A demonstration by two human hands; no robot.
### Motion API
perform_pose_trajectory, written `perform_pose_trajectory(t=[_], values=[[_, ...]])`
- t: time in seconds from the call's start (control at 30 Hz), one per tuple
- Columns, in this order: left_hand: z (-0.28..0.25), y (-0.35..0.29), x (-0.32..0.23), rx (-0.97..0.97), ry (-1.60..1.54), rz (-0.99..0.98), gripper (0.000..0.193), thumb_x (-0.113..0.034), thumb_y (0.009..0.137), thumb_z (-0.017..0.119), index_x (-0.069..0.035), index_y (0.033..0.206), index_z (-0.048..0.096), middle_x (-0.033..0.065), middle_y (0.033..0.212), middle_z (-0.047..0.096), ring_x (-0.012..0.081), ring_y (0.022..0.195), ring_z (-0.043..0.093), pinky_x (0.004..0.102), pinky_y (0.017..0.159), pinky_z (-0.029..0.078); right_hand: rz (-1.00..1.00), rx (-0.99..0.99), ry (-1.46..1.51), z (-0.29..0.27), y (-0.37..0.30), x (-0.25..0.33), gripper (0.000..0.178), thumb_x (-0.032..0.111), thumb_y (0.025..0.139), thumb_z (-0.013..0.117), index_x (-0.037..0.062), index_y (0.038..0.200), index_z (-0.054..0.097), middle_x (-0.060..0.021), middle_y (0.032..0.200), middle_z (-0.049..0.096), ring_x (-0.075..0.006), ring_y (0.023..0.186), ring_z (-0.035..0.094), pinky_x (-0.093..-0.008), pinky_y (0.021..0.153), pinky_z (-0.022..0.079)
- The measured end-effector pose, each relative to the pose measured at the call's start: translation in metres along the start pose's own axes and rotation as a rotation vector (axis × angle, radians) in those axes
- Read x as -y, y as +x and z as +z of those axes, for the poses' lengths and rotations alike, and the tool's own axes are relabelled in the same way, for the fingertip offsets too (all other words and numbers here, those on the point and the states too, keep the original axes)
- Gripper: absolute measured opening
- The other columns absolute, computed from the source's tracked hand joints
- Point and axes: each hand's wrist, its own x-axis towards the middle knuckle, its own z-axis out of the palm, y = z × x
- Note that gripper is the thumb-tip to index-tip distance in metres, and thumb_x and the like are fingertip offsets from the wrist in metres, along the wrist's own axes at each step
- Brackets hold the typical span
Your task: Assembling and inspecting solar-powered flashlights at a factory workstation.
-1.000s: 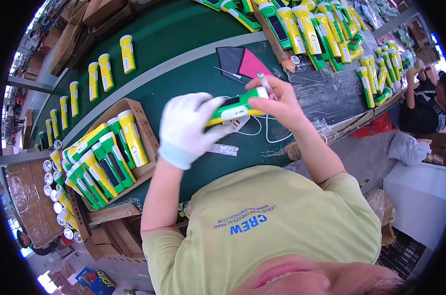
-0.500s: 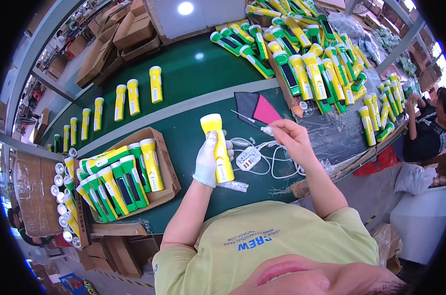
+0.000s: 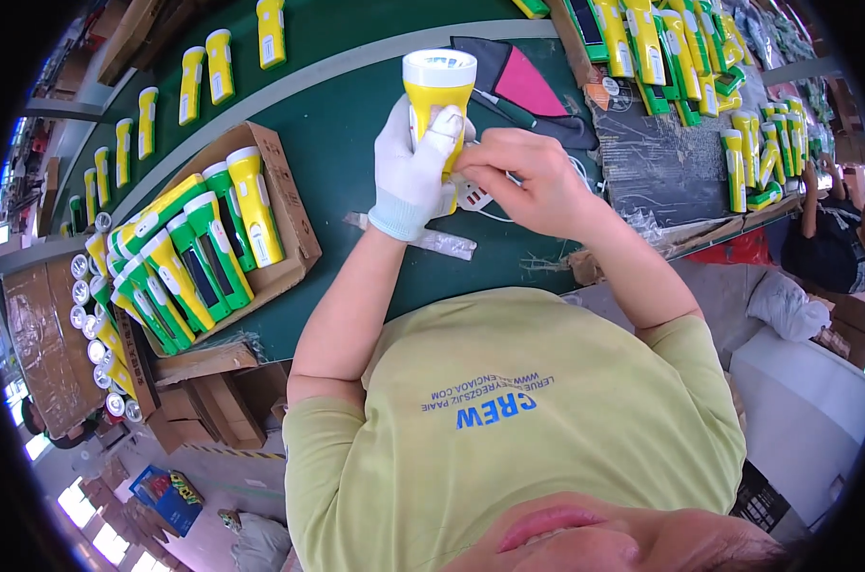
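Note:
A yellow flashlight (image 3: 439, 92) with a white head stands in my gloved left hand (image 3: 402, 172), its lens end tipped up toward me. The thumb and fingers of that hand wrap round its body. My bare right hand (image 3: 537, 181) is pinched at the flashlight's right side, fingertips touching or very near the body. What the pinch holds, if anything, is hidden behind the fingers. Just beneath the right hand is a white charging block (image 3: 473, 195) with several ports and a white cable, partly covered. A crumpled clear plastic strip (image 3: 444, 244) lies on the green table below the flashlight.
At left sits an open cardboard box (image 3: 304, 229) with yellow and green flashlights. Several yellow flashlights (image 3: 220, 67) stand in a row beyond the table's pale edge strip. A black and pink cloth (image 3: 528, 81) lies at the back; more flashlights (image 3: 647, 48) crowd the right.
My right hand has moved left to the flashlight's side; earlier it pinched a small white piece away from it. The flashlight's lens end has tipped toward me. The view has shifted downward.

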Motion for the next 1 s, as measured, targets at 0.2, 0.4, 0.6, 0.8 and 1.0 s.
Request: perform_pose_trajectory(t=[0.2,0.4,0.6,0.8,1.0], values=[[-0.001,0.016,-0.026,0.047,-0.321,-0.062,0.033,-0.035,0.097,0.05,-0.005,0.109,0.05,0.007,0.082,0.061,0.0131,0.067,0.06,0.0274,0.059,0.052,-0.103,0.382,-0.225,0.033,-0.055,0.002,0.014,0.012,0.081,0.069,0.0103,0.094,0.064,-0.0046,0.078,0.062,-0.0242,0.068,0.063,-0.0361,0.056,0.051],[0.004,0.01,-0.014,0.01,-0.104,0.007,0.034,-0.035,0.098,0.05,-0.003,0.112,0.051,0.0063,0.082,0.061,0.011,0.064,0.06,0.0256,0.059,0.051,0.051,0.246,0.236,0.032,-0.056,0.013,0.017,0.005,0.083,0.069,0.0071,0.099,0.072,-0.0075,0.084,0.067,-0.0206,0.07,0.064,-0.0291,0.063,0.051],[0.003,-0.003,0.0,0.204,-0.502,-0.32,0.058,-0.056,0.096,0.043,-0.005,0.124,0.05,0.0085,0.101,0.061,0.0174,0.089,0.061,0.0328,0.079,0.05,0.695,-0.135,0.827,0.001,-0.024,0.004,0.014,0.012,0.088,0.068,-0.0007,0.092,0.071,0.0008,0.076,0.064,-0.0008,0.062,0.049,-0.0162,0.053,0.035],[-0.006,-0.009,0.005,0.197,-0.617,-0.499,0.073,-0.072,0.089,0.038,-0.007,0.117,0.053,0.0035,0.088,0.056,0.0135,0.071,0.055,0.0271,0.063,0.048,0.47,-0.235,0.591,-0.019,-0.005,0.009,0.016,0.01,0.09,0.066,-0.0038,0.095,0.07,-0.0034,0.086,0.069,-0.006,0.079,0.061,-0.0219,0.07,0.049],[0.011,-0.021,-0.015,0.011,-0.417,-0.474,0.064,-0.065,0.095,0.034,-0.008,0.115,0.055,0.004,0.092,0.061,0.0161,0.075,0.059,0.0291,0.064,0.049,0.371,-0.275,0.389,-0.012,0.003,0.014,0.014,0.01,0.089,0.065,-0.0023,0.094,0.07,-0.0045,0.085,0.069,-0.007,0.077,0.062,-0.0219,0.068,0.05]])
